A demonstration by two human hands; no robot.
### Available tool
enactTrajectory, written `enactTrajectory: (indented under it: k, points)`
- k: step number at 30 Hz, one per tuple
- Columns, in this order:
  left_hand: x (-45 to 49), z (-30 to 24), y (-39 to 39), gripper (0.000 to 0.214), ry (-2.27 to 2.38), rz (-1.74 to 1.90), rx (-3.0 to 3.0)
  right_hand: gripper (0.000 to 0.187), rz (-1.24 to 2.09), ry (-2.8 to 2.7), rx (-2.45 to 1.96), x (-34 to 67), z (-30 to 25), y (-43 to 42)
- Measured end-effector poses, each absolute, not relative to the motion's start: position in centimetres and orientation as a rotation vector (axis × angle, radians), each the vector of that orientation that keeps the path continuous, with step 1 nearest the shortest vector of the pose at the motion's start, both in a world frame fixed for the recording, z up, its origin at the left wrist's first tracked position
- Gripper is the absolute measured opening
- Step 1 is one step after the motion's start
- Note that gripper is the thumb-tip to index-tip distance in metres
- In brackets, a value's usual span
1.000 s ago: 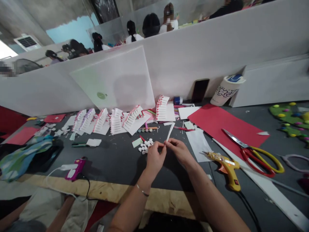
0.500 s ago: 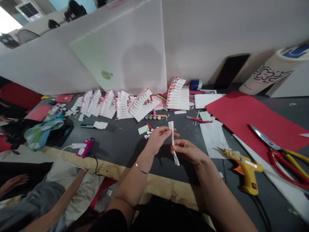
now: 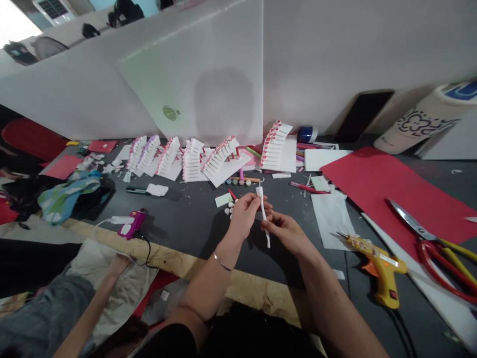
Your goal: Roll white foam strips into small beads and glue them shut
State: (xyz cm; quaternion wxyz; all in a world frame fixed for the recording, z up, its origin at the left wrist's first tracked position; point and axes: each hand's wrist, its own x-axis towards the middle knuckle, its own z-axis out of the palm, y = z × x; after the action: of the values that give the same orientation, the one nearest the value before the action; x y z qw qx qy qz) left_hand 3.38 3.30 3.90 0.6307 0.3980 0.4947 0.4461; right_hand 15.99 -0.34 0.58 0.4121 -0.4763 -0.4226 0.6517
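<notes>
Both of my hands hold a narrow white paper strip (image 3: pixel 264 213) upright above the dark table (image 3: pixel 194 223). My left hand (image 3: pixel 244 215) pinches the strip near its top end. My right hand (image 3: pixel 285 231) grips it lower down, and the strip's bottom end sticks out below the fingers. A cluster of small white pieces (image 3: pixel 229 209) and a pale green scrap (image 3: pixel 223 200) lie just beyond my left hand.
A yellow glue gun (image 3: pixel 376 261) lies right of my hands, red-handled scissors (image 3: pixel 428 233) on red paper (image 3: pixel 387 189) farther right. A pink glue gun (image 3: pixel 130 224) sits left. Folded paper stair models (image 3: pixel 194 159) line the back beside a white board (image 3: pixel 201 84). Another person's arm (image 3: pixel 93 308) is lower left.
The strip now stands more upright and looks narrower, as if folded or rolled lengthwise. My hands have drawn closer together on it. The camera shifted slightly.
</notes>
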Motion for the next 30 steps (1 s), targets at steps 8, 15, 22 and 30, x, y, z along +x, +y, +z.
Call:
enactTrajectory:
  k: [8, 15, 22, 30]
  points:
    - [3.6, 3.7, 4.1, 0.031, 1.115, 1.150, 0.973, 0.036, 1.422, -1.056, -1.275, 15.5, -0.8, -0.3]
    - [4.4, 4.6, 5.0, 0.021, 1.063, 1.184, 1.052, 0.036, 1.247, -1.050, -1.305, 15.3, -0.3, 0.2]
    - [5.1, 5.9, 5.9, 0.011, 0.981, 1.201, 1.057, 0.034, 1.138, -1.054, -1.341, 15.3, 0.8, 0.6]
    - [5.2, 7.1, 6.4, 0.028, 0.971, 1.234, 1.124, 0.031, 0.968, -1.145, -1.438, 15.7, 1.8, 1.3]
